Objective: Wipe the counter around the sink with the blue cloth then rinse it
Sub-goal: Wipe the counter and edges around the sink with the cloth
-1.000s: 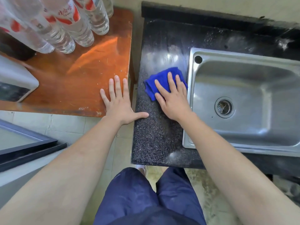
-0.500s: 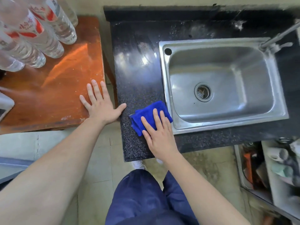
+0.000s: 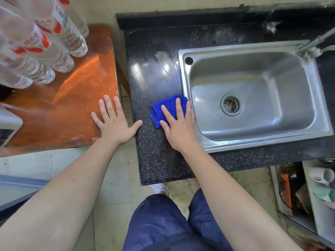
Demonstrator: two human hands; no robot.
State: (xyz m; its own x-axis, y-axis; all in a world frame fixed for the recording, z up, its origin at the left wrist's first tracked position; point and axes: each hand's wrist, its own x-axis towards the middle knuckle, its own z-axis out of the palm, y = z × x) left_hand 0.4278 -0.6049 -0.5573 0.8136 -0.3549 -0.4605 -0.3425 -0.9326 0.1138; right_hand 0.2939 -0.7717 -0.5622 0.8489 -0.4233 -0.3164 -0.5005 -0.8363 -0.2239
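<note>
In the head view, the blue cloth (image 3: 169, 107) lies bunched on the dark speckled surface (image 3: 157, 160), its right edge touching the left rim of the steel sink (image 3: 183, 73). The right hand (image 3: 179, 127) lies flat on top of it. Its grip is wide open, with straight fingers pressing down on the cloth rather than curling round it. The left hand (image 3: 114, 122) is spread just as flat on the wooden surface (image 3: 72, 105) beside it. It holds nothing, and its thumb reaches across to the edge of the dark stone.

The cloth looks soft, light and limp, with a plush pile. It should slide easily under a flat palm, but it would likely fold or roll up if pushed only from one edge. For wiping, pressure through the middle of the wad seems best. For rinsing under the faucet (image 3: 315, 42), it probably needs gathering into a curled fist, taken at the thick folded centre. Once wet it will be heavier and will drip.
</note>
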